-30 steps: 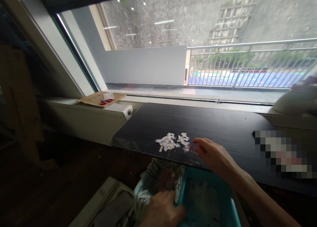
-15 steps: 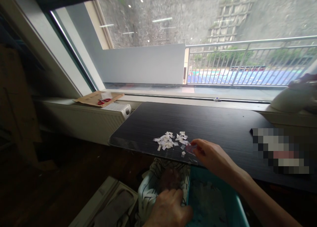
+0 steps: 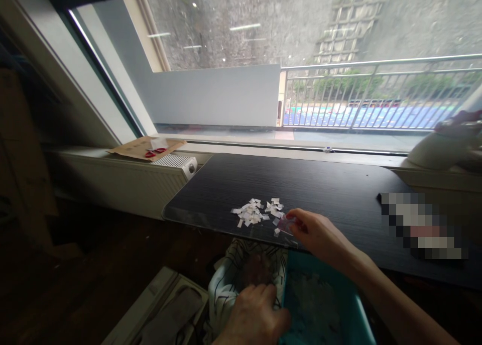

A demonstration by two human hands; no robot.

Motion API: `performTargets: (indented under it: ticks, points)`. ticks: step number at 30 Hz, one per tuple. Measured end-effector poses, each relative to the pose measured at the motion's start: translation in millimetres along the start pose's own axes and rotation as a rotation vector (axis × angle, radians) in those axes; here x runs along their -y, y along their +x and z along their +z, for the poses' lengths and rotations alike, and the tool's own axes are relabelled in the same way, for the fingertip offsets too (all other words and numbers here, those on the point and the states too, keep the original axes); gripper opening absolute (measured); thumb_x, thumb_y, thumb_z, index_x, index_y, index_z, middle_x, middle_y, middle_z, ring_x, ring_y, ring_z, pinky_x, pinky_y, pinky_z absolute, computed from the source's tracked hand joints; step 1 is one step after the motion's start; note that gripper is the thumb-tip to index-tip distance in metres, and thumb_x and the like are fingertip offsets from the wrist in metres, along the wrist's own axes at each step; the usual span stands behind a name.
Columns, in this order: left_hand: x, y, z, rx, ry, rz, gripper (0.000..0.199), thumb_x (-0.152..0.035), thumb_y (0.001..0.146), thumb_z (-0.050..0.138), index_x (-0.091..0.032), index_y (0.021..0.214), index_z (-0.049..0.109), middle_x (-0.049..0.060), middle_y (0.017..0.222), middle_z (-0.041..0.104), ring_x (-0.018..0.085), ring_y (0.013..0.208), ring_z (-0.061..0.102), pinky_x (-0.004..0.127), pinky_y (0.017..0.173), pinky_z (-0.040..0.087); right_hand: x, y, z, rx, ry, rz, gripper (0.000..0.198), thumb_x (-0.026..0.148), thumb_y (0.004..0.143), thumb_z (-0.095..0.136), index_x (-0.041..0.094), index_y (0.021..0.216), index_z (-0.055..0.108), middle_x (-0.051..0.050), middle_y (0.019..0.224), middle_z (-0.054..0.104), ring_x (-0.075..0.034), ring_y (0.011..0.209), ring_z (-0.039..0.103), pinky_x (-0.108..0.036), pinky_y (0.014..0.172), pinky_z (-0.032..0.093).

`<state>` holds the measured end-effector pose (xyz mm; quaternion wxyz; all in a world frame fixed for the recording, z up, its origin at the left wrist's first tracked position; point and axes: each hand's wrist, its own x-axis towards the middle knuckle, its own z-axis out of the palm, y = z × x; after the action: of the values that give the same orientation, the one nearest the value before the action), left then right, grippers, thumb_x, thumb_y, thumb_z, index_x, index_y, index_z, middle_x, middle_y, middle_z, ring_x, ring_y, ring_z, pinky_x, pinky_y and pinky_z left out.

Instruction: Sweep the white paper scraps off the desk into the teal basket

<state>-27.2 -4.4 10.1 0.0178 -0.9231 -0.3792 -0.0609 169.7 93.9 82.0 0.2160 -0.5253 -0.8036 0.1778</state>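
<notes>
My right hand (image 3: 312, 229) is over the front edge of a black table (image 3: 324, 184), with thumb and fingers pinched on a small translucent purplish plastic piece (image 3: 285, 224). The piece is beside a loose pile of small white and clear scraps (image 3: 251, 213), and a few scraps are just past its edge. Below the table, my left hand (image 3: 256, 312) is closed, fingers curled down, over my lap and by the rim of a teal bin (image 3: 359, 305). Whatever its fingers hold, if anything, is hidden. Pale scraps are dimly visible inside the bin.
Red-handled scissors (image 3: 155, 152) lie on a brown paper envelope (image 3: 131, 148) above a white radiator (image 3: 150, 179). A blurred-out object (image 3: 422, 224) is on the table's right. A pale box (image 3: 158, 305) is on the floor at left. The window sill borders the table's back.
The view has shifted slightly. My right hand and the purplish piece have moved a little left, closer to the scraps. My left hand keeps almost the same closed pose.
</notes>
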Motion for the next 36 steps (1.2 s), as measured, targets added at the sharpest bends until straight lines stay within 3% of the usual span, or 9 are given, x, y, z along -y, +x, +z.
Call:
performTargets:
  ticks: [6,14,20,25,31,36]
  points:
    - [-1,2,-5,0.033,0.005,-0.008,0.015,-0.032,0.075,0.071,-0.023,0.069,0.062,0.001,0.067,0.051,0.018,0.060,0.049,0.025,0.051,0.031,-5,2,-2,-0.042,-0.053,0.016,0.027,0.026,0.085,0.046,0.020,0.103,0.065,-0.005,0.084,0.070,-0.016,0.069,0.062,-0.023,0.058,0.040]
    - [0,0,-13,0.067,-0.041,-0.002,0.010,-0.029,0.079,0.067,-0.024,0.074,0.062,0.002,0.073,0.055,0.020,0.066,0.054,0.025,0.054,0.034,10,5,-2,0.034,-0.068,-0.006,0.026,0.025,0.087,0.044,0.020,0.102,0.065,-0.005,0.086,0.071,-0.015,0.067,0.061,-0.022,0.057,0.038]
    - [-1,-1,-4,0.018,-0.035,-0.012,0.015,-0.033,0.078,0.069,-0.022,0.071,0.060,0.000,0.068,0.049,0.018,0.063,0.050,0.025,0.054,0.033,-7,3,-9,-0.020,-0.182,0.040,0.026,0.022,0.086,0.044,0.021,0.101,0.064,-0.007,0.097,0.070,-0.018,0.077,0.064,-0.024,0.062,0.040]
    - [-3,2,-8,0.031,-0.055,0.001,0.013,-0.030,0.080,0.067,-0.022,0.072,0.059,0.001,0.071,0.051,0.019,0.064,0.051,0.025,0.055,0.033,-6,-9,-9,-0.048,-0.106,0.039,0.026,0.029,0.088,0.043,0.021,0.104,0.062,-0.005,0.087,0.070,-0.017,0.072,0.063,-0.024,0.058,0.041]
    - [-3,7,-21,0.125,-0.054,0.006,0.012,-0.032,0.079,0.068,-0.022,0.076,0.060,0.002,0.075,0.055,0.021,0.068,0.054,0.027,0.056,0.036,9,-13,3,0.024,-0.002,0.001,0.023,0.022,0.086,0.044,0.023,0.099,0.063,-0.002,0.083,0.069,-0.016,0.071,0.063,-0.023,0.059,0.040]
    - [-3,9,-20,0.151,-0.066,0.026,0.023,-0.040,0.072,0.072,-0.023,0.079,0.061,0.004,0.080,0.057,0.023,0.072,0.056,0.028,0.057,0.039,6,2,5,-0.067,-0.071,-0.009,0.027,0.027,0.090,0.041,0.020,0.107,0.061,-0.007,0.102,0.068,-0.019,0.083,0.063,-0.026,0.067,0.042]
